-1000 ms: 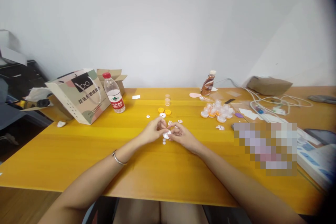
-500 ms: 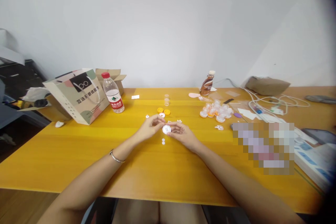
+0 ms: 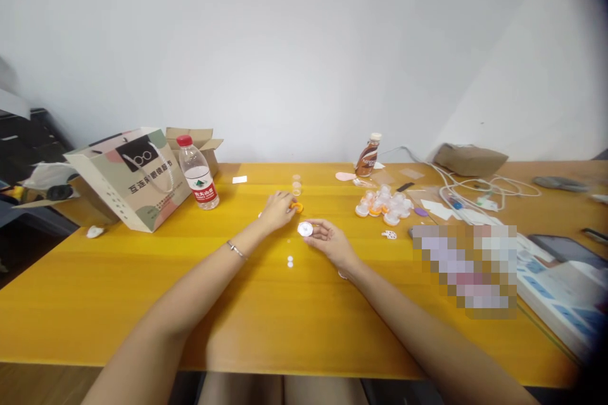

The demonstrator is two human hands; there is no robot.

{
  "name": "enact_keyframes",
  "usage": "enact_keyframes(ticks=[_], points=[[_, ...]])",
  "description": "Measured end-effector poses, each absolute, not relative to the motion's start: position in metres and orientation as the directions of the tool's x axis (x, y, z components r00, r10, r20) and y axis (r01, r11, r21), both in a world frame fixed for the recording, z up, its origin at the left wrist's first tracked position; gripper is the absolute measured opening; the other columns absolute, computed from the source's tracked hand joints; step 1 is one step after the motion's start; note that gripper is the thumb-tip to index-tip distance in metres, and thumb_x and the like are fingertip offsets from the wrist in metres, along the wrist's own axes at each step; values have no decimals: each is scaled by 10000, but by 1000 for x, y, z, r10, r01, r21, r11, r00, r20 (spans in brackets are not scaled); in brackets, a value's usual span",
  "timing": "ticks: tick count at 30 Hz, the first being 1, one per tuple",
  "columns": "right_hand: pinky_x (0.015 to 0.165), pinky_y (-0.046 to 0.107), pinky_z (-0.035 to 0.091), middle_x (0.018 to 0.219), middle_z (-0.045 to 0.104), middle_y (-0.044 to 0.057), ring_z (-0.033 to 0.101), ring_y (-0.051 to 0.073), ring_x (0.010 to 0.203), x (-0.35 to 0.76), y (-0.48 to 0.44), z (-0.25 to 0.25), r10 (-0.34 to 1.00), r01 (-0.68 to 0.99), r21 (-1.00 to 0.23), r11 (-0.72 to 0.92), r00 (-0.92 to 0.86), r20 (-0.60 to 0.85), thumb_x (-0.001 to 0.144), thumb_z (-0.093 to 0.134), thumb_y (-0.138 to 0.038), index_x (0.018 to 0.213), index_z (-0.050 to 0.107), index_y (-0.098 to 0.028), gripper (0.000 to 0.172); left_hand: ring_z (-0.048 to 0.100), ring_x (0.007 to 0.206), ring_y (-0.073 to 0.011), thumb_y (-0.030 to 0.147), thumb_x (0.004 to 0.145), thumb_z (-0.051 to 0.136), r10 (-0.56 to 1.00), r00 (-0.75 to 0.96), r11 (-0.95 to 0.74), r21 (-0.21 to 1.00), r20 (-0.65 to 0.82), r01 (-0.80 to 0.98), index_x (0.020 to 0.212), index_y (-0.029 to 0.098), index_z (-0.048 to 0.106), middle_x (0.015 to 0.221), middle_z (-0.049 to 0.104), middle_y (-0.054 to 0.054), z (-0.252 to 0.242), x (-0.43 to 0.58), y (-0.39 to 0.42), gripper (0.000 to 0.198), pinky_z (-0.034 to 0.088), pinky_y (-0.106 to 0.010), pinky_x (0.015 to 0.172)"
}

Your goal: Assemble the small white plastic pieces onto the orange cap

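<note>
My right hand (image 3: 329, 242) pinches a small white round plastic part (image 3: 305, 229) between thumb and fingers, holding it above the table with its face toward me. Further forward, my left hand (image 3: 279, 210) reaches down with bent, closed fingers beside an orange-yellow round cap (image 3: 297, 207). What lies under those fingertips is hidden. Behind the cap stand clear round pieces (image 3: 297, 185) in a short row. Two small white discs (image 3: 290, 261) lie nearer me on the tabletop.
A pile of clear and orange round cases (image 3: 384, 205) sits to the right, with a white cut-out piece (image 3: 389, 235) in front. At left stand a water bottle (image 3: 198, 176) and a paper bag (image 3: 137, 180). A coffee bottle (image 3: 368, 155) and white cables (image 3: 456, 186) are further back.
My left hand has left the white round part and moved forward to the orange-yellow caps, now covering part of them. The right hand keeps the white part, tilted a little.
</note>
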State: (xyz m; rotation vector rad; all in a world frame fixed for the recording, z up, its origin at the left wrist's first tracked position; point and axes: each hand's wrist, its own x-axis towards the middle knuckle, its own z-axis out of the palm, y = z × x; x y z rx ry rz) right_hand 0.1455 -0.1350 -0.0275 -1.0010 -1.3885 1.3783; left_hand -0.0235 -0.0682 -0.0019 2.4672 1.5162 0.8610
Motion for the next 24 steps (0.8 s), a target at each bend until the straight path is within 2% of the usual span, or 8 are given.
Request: enact_keyframes(ticks=[6,8,10,12,14,18,21,24], points=[[841,335,422,834,632,24,588,138,786,146,-134,-26,969,-58,-996,67,-232,79,585,685,-270,969,527,-197,422,466,933,-241,188,709,533,879,331,-453,386,343,804,684,159,566,828,606,-73,-5,-5,-57,50,284,-383,839],[841,332,421,839,633,26,589,138,794,146,-134,-27,969,-60,-995,74,-230,86,593,681,-276,974,526,-196,418,475,920,-233,235,686,576,890,288,-435,471,353,767,704,165,560,809,606,-54,-5,-7,-63,75,293,-385,837],[832,334,426,841,635,30,591,143,802,145,-135,-26,969,-61,-994,86,-225,97,598,676,-290,975,525,-197,416,503,886,-202,289,655,618,910,219,-408,678,351,611,747,169,546,815,603,-33,-4,-14,-75,167,334,-350,811],[823,336,431,833,636,31,593,148,799,143,-138,-23,971,-55,-994,95,-214,105,594,677,-300,962,529,-197,410,541,819,-154,320,652,628,943,157,-330,894,294,303,799,166,525,842,599,-28,-2,-24,-90,236,385,-284,738],[815,336,435,810,635,28,594,149,784,141,-141,-20,971,-42,-994,101,-212,108,586,679,-302,938,535,-194,395,561,738,-115,341,670,623,978,136,-159,987,156,10,854,171,511,858,603,-29,-1,-34,-108,275,404,-231,648],[788,325,447,771,623,14,590,142,741,136,-146,-17,961,-24,-993,119,-248,121,581,678,-298,911,536,-195,375,567,641,-69,308,663,653,976,199,141,945,-84,-296,856,179,518,858,609,-18,-1,-45,-138,269,426,-204,612],[767,314,453,779,617,13,587,139,730,135,-147,-17,958,-2,-990,140,-253,136,585,672,-292,911,532,-201,366,576,667,-63,264,658,666,975,197,169,916,-101,-364,846,182,519,845,609,-2,-1,-45,-147,253,447,-222,691],[757,310,454,793,620,20,585,141,742,137,-146,-19,956,42,-982,184,-240,169,602,660,-293,926,530,-197,362,578,736,-82,256,658,664,981,193,91,938,-26,-335,854,175,515,852,603,-10,-3,-41,-147,259,447,-237,742]])
